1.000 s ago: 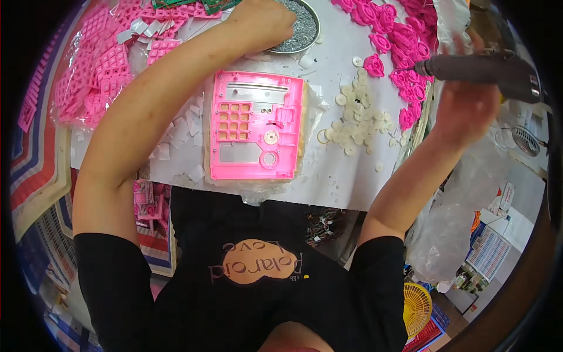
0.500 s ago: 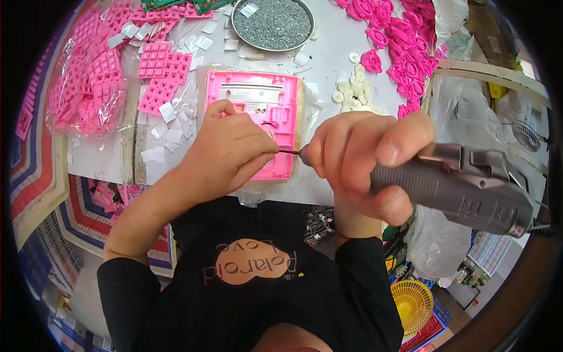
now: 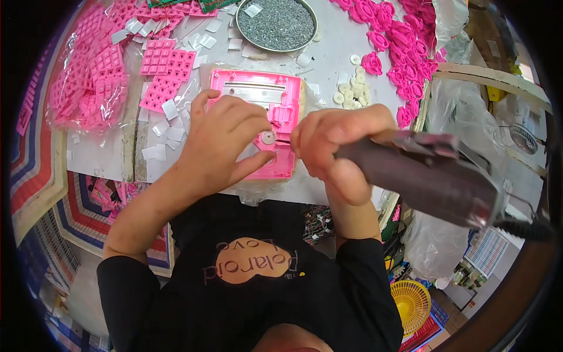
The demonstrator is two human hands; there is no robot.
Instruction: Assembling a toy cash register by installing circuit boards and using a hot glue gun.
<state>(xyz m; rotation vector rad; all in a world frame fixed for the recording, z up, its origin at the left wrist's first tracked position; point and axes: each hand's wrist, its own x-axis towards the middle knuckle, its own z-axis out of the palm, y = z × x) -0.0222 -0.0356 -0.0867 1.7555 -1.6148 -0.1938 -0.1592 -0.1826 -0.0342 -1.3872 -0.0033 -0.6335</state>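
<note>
A pink plastic panel (image 3: pixel 258 94) lies flat on the white table, with a small white disc (image 3: pixel 268 138) on it. My left hand (image 3: pixel 226 141) rests on the panel's lower left part, thumb pressed along its near edge. My right hand (image 3: pixel 337 149) grips a grey electric screwdriver (image 3: pixel 428 176), raised close to the camera. Its thin bit points left toward the white disc, just right of my left fingers. The tool's cable runs off to the right.
A round metal dish of small screws (image 3: pixel 275 23) sits at the table's far edge. Pink keypad sheets (image 3: pixel 164 70) and a bag of them (image 3: pixel 82 88) lie at left. White discs (image 3: pixel 352 94) and pink moulded parts (image 3: pixel 399 53) lie at right. A yellow basket (image 3: pixel 410 305) stands below.
One second ago my left hand reached to the screw dish and the screwdriver was held away at right. Both hands have since come together over the panel, and the view is closer.
</note>
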